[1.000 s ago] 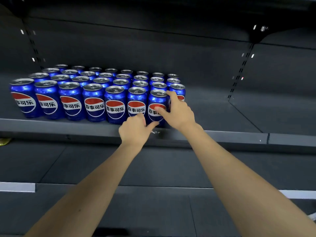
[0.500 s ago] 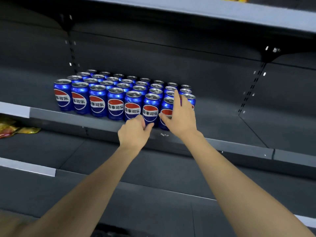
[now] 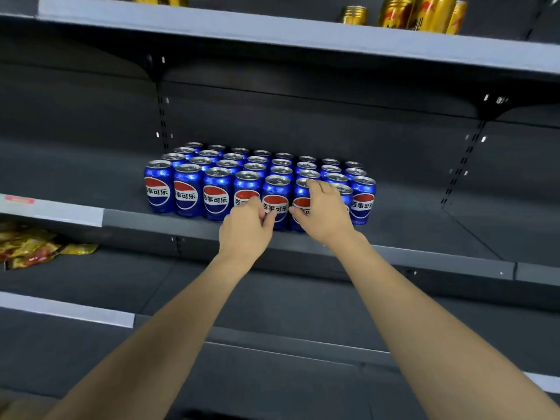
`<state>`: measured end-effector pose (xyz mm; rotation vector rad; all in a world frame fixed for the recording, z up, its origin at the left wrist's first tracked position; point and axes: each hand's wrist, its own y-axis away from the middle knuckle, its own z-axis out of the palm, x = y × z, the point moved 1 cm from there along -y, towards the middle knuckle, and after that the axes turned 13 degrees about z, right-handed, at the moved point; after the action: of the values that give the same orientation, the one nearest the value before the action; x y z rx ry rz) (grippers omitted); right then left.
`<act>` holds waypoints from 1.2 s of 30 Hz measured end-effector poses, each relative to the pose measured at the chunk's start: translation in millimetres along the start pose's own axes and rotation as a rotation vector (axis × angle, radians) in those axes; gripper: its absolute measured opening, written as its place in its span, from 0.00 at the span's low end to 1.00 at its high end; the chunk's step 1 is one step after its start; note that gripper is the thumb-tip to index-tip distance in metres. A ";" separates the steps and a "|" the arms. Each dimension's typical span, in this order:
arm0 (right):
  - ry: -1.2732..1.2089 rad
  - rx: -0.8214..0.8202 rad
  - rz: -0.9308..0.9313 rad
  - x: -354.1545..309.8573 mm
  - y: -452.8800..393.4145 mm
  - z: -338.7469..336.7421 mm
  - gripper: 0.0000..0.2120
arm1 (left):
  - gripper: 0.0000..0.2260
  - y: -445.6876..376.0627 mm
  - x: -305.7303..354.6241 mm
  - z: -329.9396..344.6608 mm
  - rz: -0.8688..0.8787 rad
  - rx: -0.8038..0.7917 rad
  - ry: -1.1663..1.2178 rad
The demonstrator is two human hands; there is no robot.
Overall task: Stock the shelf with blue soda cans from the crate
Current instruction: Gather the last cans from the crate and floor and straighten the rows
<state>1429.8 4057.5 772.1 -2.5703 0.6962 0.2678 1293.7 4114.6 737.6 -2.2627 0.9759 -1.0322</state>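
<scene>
Shelf [image 3: 169, 221] lip beside both hands [image 3: 245, 234], bare right

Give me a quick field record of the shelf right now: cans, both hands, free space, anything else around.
blue cans: upright block on the middle shelf, eight across the front row, about four rows deep
left hand: fingers curled, thumb touching a front-row can
right hand: fingers laid over a front-row can near the right end
free space: bare shelf to the right of the block
upper shelf: gold cans
lower shelf: snack packets at left
crate: not in view
</scene>
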 end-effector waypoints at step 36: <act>0.189 -0.018 0.020 -133.4 -37.3 81.1 0.39 | 0.29 -71.5 -171.7 -93.3 0.346 -0.288 -0.261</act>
<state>1330.1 4182.1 755.2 -2.6297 0.7909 0.0372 1169.9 4280.0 763.1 -2.2613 1.4053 -0.4612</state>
